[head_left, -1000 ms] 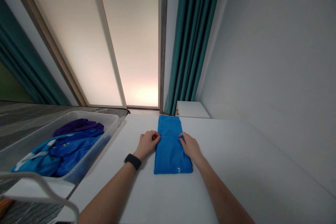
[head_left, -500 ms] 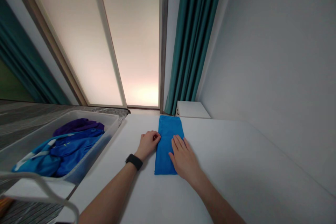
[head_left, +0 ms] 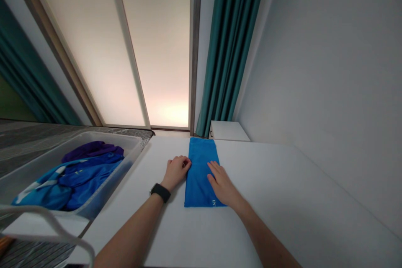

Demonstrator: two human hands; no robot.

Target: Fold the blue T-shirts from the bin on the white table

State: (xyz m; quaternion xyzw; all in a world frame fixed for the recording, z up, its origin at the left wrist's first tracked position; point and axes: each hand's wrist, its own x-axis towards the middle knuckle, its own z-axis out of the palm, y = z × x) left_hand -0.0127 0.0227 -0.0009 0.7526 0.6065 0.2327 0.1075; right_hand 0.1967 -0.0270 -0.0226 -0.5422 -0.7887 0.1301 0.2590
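A bright blue piece of fabric (head_left: 202,184), folded into a long flat strip, lies on the white table (head_left: 201,234). Small white letters show near its front edge. At its left edge my left hand (head_left: 177,171), with a dark watch on the wrist, has its fingers curled together and seems to pinch the fabric's border. My right hand (head_left: 223,184) rests palm down over the right side of the strip, fingers stretched out, covering part of the right edge.
A translucent plastic bin (head_left: 133,150) stands left of the table, holding blue clothes (head_left: 88,180) and a purple garment (head_left: 94,149). A curved pale bar (head_left: 53,222) crosses the lower left. Behind the table are a small white cabinet (head_left: 229,130) and a teal curtain (head_left: 234,46); a wall rises at right.
My right hand has slid a little to the right across the fabric, uncovering white letters near the front edge. My left hand stays at the left edge.
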